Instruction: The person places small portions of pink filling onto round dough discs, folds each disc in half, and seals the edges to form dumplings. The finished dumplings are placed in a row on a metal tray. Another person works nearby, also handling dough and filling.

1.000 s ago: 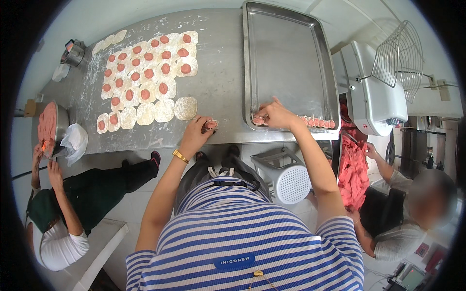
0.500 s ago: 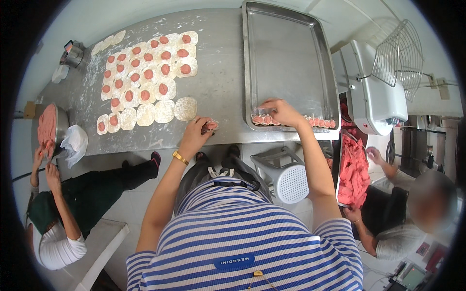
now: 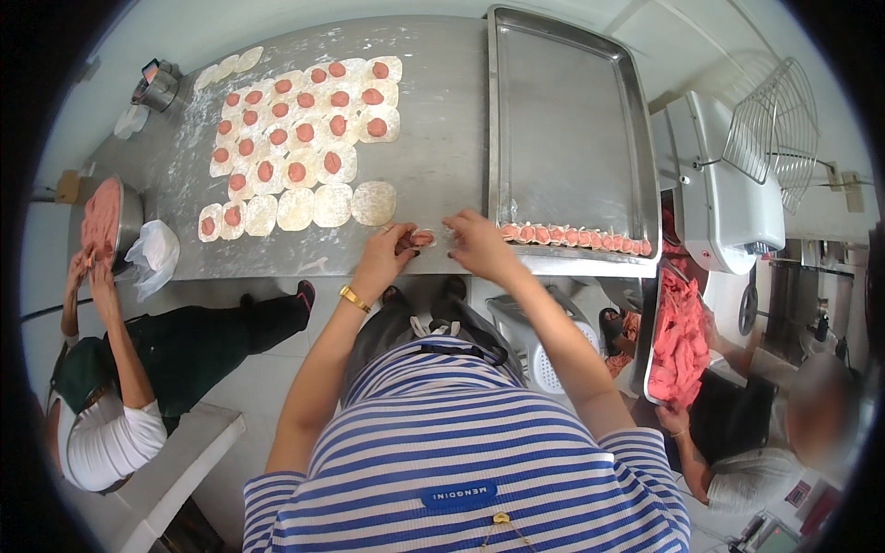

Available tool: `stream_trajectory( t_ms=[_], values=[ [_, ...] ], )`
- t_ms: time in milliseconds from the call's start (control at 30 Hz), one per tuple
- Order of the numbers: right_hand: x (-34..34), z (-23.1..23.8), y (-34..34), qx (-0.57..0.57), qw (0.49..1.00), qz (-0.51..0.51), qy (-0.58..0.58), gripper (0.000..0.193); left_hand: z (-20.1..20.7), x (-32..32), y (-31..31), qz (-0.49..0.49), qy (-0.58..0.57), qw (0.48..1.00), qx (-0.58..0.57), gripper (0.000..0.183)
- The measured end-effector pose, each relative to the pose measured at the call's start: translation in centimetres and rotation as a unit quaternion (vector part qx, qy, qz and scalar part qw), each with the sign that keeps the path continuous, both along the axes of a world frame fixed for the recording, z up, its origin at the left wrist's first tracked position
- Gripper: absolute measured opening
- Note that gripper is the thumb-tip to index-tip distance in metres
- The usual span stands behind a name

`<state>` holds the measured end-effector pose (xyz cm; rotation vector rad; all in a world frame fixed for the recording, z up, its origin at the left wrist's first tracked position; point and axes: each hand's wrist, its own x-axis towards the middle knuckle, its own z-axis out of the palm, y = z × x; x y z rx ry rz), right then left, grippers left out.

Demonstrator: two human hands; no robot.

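Left hand [image 3: 384, 253] is curled around one little meat dumpling [image 3: 422, 237], by the near edge of the surface [image 3: 444, 129]. The dumpling is to the left of the right hand [image 3: 483, 247], with a small gap between. Right hand fingers are bent and partly apart; I cannot tell if they hold anything. That hand is nearer the tray [image 3: 572, 138], where a row of dumplings [image 3: 572, 238] runs left to right.

A metal container [image 3: 157, 90] is stood near the far left corner of the worktop [image 3: 442, 138], and a white plastic bag [image 3: 157, 255] is slumped at the near one. A perforated grey stool [image 3: 548, 370] is partly hidden. At the right, wire racks [image 3: 761, 129] are seen beside a white machine [image 3: 710, 198].
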<state>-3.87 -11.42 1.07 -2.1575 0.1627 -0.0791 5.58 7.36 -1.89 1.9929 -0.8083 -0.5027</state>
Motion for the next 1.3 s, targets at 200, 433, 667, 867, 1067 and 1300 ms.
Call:
stream_trajectory(
  t_ms=[200,433,667,867,1067,1300],
  values=[
    [1.2,-3.6,3.3,0.039,0.998,-0.047,0.011,0.033,-0.6,-0.3,-0.5,0.020,0.007,1.000,0.019,0.034],
    [0.9,-3.8,3.0,-0.014,0.997,-0.052,-0.060,0.031,-0.3,-0.2,-0.5,0.030,0.078,0.996,-0.008,0.031],
    [1.1,-4.5,2.3,-0.035,0.998,-0.032,-0.041,0.041,0.6,0.1,-0.8,0.014,0.045,0.998,0.046,0.029],
    [0.9,-4.3,3.1,-0.047,0.998,-0.022,-0.029,0.045,0.3,0.0,-0.5,0.013,0.045,0.998,0.032,0.026],
    [1.3,-3.3,3.6,-0.074,0.996,0.011,-0.046,0.036,0.1,0.3,0.1,-0.004,0.071,0.997,0.034,0.028],
    [1.2,-1.5,2.1,0.076,0.996,-0.041,-0.022,0.030,1.7,-0.4,0.2,0.014,0.174,0.984,-0.046,0.031]
  ],
)
